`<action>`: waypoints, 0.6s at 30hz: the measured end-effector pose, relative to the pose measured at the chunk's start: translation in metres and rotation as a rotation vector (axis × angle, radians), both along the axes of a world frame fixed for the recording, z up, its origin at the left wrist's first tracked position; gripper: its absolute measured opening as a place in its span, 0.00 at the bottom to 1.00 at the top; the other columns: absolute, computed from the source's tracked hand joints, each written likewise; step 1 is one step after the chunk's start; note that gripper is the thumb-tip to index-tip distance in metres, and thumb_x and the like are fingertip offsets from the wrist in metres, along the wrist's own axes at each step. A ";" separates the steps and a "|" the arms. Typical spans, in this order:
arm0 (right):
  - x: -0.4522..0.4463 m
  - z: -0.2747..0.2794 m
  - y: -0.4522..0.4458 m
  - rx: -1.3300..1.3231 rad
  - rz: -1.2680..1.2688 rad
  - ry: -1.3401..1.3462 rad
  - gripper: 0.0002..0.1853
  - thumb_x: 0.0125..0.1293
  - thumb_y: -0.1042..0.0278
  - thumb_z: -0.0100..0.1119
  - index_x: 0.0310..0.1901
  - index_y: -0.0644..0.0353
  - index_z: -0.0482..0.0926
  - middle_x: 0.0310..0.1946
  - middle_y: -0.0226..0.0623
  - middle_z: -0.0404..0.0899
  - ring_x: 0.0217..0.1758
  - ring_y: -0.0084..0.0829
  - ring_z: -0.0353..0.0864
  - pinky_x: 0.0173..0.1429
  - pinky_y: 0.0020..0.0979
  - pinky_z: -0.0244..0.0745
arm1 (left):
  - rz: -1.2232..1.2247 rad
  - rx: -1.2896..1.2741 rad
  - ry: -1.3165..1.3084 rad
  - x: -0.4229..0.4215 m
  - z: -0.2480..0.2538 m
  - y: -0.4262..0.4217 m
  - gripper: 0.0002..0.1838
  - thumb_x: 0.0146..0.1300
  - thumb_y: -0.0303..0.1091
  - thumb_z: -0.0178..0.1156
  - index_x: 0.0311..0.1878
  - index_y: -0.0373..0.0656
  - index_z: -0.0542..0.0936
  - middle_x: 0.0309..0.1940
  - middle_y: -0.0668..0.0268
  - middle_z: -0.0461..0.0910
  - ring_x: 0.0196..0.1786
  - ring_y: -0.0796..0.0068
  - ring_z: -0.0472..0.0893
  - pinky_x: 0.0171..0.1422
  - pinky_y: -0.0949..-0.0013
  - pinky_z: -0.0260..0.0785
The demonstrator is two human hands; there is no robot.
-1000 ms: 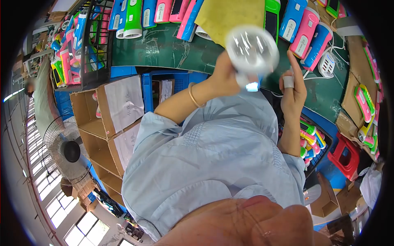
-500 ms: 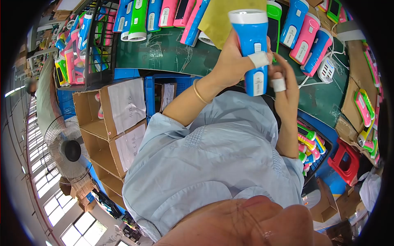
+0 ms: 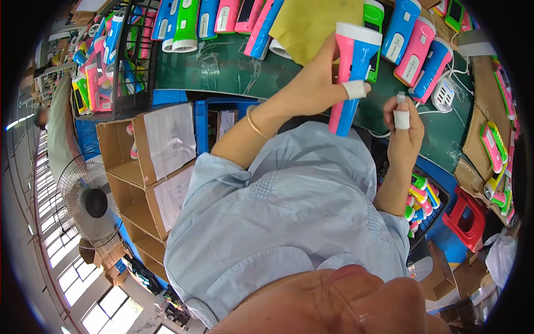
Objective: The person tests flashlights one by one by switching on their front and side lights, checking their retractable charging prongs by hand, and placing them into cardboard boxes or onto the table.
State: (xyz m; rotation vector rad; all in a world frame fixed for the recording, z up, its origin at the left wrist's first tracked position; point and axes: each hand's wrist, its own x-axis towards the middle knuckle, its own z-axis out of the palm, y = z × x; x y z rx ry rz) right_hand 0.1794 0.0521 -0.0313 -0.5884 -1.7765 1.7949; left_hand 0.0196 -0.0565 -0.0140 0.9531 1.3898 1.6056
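Observation:
My left hand (image 3: 328, 75), with white tape on its thumb, is closed around a pink and blue flashlight (image 3: 349, 72). The flashlight stands nearly upright in the view, its wide white head at the top and its seam side toward me. To its right, my right hand (image 3: 405, 128), also taped, pinches a small pale plug (image 3: 401, 97) pointing upward. A white cable (image 3: 380, 134) runs by that hand. Beyond both hands, more flashlights, such as a pink one (image 3: 415, 50) and a green one (image 3: 373, 33), lie on the green table (image 3: 217, 72).
A yellow cloth (image 3: 303, 28) lies behind the flashlight. At right sits a white multi-port USB charger (image 3: 443, 96) with cables. Flashlights fill a black crate (image 3: 133, 100) at left and another low at right. Cardboard compartments (image 3: 130, 178), a fan (image 3: 93, 201) and a red stool (image 3: 466, 220) stand around.
The flashlight has turned in my left hand, from its blue switch face to its pink and blue side. My right hand has moved right and down, away from it, with the plug now visible.

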 end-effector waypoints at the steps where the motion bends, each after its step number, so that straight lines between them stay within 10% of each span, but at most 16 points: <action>1: -0.002 0.001 0.002 0.017 0.015 0.070 0.13 0.69 0.62 0.47 0.31 0.64 0.72 0.22 0.26 0.68 0.25 0.15 0.62 0.28 0.18 0.55 | 0.027 -0.009 0.029 -0.003 0.001 0.004 0.32 0.52 0.28 0.64 0.58 0.37 0.58 0.40 0.60 0.73 0.41 0.73 0.77 0.48 0.67 0.72; 18: -0.030 0.029 -0.006 0.717 0.010 -0.271 0.08 0.61 0.69 0.55 0.33 0.66 0.76 0.17 0.42 0.69 0.16 0.34 0.65 0.22 0.32 0.59 | 0.225 -0.089 0.412 0.016 -0.010 0.001 0.36 0.43 0.29 0.67 0.55 0.33 0.60 0.45 0.54 0.69 0.45 0.63 0.74 0.49 0.64 0.68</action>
